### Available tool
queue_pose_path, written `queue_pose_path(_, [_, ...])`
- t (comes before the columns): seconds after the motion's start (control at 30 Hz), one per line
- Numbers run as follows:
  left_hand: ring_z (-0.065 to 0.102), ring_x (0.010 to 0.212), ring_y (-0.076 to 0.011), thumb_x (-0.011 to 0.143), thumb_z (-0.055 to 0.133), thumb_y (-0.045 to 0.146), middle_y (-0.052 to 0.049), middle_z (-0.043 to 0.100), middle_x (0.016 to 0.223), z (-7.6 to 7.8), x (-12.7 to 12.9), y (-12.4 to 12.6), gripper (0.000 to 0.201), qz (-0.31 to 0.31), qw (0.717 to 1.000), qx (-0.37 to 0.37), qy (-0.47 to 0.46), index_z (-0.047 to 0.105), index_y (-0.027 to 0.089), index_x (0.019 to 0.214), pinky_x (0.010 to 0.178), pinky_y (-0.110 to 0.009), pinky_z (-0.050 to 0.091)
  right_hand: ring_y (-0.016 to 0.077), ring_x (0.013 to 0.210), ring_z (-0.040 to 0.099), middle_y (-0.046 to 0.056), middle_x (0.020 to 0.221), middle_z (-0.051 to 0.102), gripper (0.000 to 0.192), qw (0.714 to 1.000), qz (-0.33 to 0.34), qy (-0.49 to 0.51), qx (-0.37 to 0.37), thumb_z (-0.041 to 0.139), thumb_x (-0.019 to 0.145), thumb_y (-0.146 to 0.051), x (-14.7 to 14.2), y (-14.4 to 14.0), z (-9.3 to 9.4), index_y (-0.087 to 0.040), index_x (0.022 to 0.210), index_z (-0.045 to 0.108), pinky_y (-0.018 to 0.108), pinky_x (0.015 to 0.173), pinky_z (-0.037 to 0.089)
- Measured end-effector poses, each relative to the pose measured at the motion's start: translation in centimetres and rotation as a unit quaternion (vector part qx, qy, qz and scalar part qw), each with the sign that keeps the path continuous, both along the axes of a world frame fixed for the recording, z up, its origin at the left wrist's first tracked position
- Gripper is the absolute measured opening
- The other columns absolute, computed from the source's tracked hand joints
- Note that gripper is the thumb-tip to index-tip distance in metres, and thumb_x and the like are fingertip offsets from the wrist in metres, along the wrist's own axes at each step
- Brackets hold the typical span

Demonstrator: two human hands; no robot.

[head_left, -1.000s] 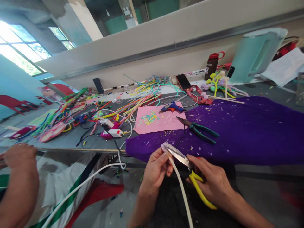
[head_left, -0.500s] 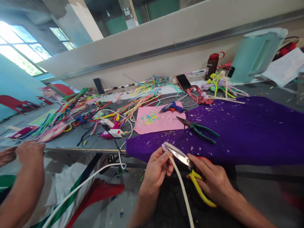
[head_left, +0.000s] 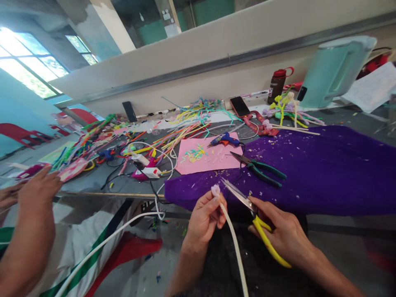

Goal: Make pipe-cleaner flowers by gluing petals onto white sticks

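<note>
Between thumb and fingers, my left hand point(head_left: 202, 218) pinches a long cream fuzzy stem point(head_left: 233, 237) near its top, where a small pale lilac tuft point(head_left: 215, 190) pokes out above the fingertips. The rest of the stem hangs down toward my lap. My right hand point(head_left: 280, 225) grips scissors with yellow handles point(head_left: 268, 243). Their metal blades point(head_left: 238, 194) point up and left, just right of the tuft and apart from it. Beyond both hands lies a purple cloth point(head_left: 321, 173) sprinkled with pale scraps.
Green-handled pliers point(head_left: 262, 169) rest on the cloth beside a pink sheet point(head_left: 213, 159) with small cut pieces and a blue glue gun point(head_left: 226, 139). Bundled coloured stems point(head_left: 182, 134) lie behind. A co-worker's hand point(head_left: 40, 185) is at left. A kettle point(head_left: 335, 72) stands at back right.
The scissors have moved right, off the lilac tuft, and my right hand has shifted slightly right with them. My left hand keeps its pinch. The co-worker's hand has risen a little.
</note>
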State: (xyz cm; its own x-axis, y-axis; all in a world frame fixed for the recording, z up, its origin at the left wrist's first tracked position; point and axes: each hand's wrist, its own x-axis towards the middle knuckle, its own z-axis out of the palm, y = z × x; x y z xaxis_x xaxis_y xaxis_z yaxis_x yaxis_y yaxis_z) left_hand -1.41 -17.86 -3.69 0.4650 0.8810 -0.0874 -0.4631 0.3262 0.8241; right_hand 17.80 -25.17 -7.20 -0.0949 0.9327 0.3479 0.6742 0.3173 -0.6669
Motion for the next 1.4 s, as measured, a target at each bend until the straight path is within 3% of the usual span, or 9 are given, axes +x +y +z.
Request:
queue_pose_path(0.6, [0.047,0.038,-0.0051,0.073,0.062,0.031,0.003,0.055,0.050,0.4,-0.3,-0.2,0.017,0.043,0.989,0.019,0.142,0.058,0.014,0.072,0.035,-0.014,0.035,0.0190,0.081,0.061,0.007,0.094,0.060,0.057,0.995,0.011,-0.080,0.051,0.056,0.079,-0.021,0.0,-0.3,-0.7,-0.023,0.132,0.036,0.030,0.065,0.050])
queue_pose_path(1.27, [0.047,0.037,-0.0052,0.075,0.061,0.030,0.003,0.054,0.050,0.2,-0.5,-0.2,0.016,0.031,0.986,0.023,0.161,0.058,0.015,0.072,0.035,-0.015,0.035,0.0190,0.078,0.063,0.008,0.100,0.062,0.056,0.992,0.023,-0.120,0.042,0.051,0.079,-0.021,0.2,-0.2,-1.2,-0.021,0.133,0.035,0.032,0.068,0.053])
queue_pose_path(1.4, [0.047,0.037,-0.0050,0.075,0.060,0.028,0.003,0.055,0.049,0.2,-0.5,-0.1,0.015,0.029,0.988,0.020,0.150,0.059,0.014,0.072,0.035,-0.014,0.034,0.0176,0.078,0.063,0.008,0.096,0.063,0.053,0.995,0.022,-0.087,0.046,0.050,0.081,-0.022,0.2,-0.1,-1.3,-0.020,0.132,0.037,0.028,0.066,0.053])
